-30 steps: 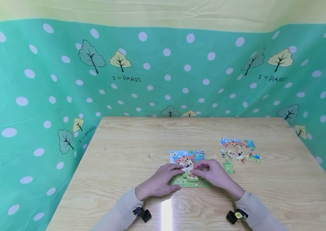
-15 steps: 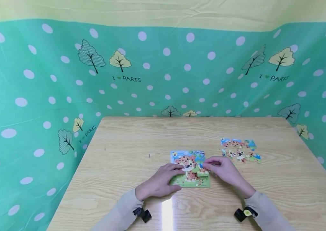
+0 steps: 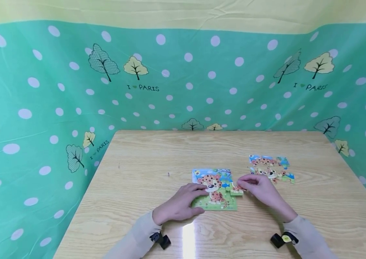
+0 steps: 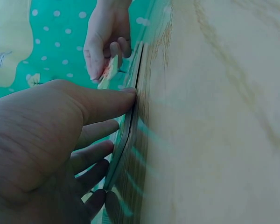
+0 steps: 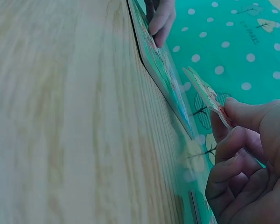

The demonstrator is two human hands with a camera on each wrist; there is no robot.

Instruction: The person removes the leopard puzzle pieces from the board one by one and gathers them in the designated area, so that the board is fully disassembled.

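Note:
A puzzle board (image 3: pixel 207 205) with a spotted cartoon leopard on a green and blue scene lies on the table. My left hand (image 3: pixel 181 202) rests along its left side; the left wrist view shows that thumb (image 4: pixel 109 101) and the fingers spread along the edge. Between thumb and fingertips, my right hand (image 3: pixel 263 190) pinches a jigsaw piece (image 3: pixel 236 190) with green and orange spotted print, held by the board's right edge. Seen from the right wrist, the piece (image 5: pixel 205 93) is tilted and raised off the board (image 5: pixel 163 79).
Several loose jigsaw pieces (image 3: pixel 268 171) lie grouped behind my right hand, partly hidden by it. The wooden table (image 3: pixel 137 154) ends at a green dotted curtain (image 3: pixel 170 86). A tiny dark speck (image 3: pixel 168 174) lies left of the board.
My right hand has moved right from over the middle of the board to beyond its right edge, carrying the jigsaw piece. The left hand stays where it was.

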